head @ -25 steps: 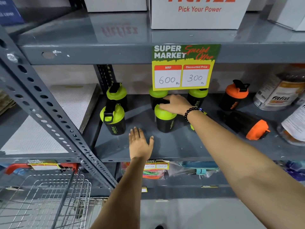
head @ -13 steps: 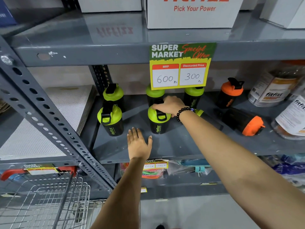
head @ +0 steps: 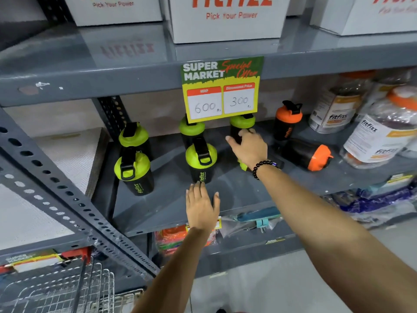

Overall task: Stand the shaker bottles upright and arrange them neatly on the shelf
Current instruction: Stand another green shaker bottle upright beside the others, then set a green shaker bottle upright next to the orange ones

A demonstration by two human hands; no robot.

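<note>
Shelf | five green-lidded shaker bottles upright, one orange upright, one orange toppled beside it | left hand flat, open, before centre bottle | right hand open, empty, right of it

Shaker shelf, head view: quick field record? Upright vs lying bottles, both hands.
green_upright: five, front-middle one with logo facing out
orange_upright: one at the back
orange_lying: one on its side, lid to the right
green_lying: part of one shows under the right wrist
right hand: open, fingers spread, holding nothing, in front of back-right green bottle
left hand: flat on shelf, empty
</note>
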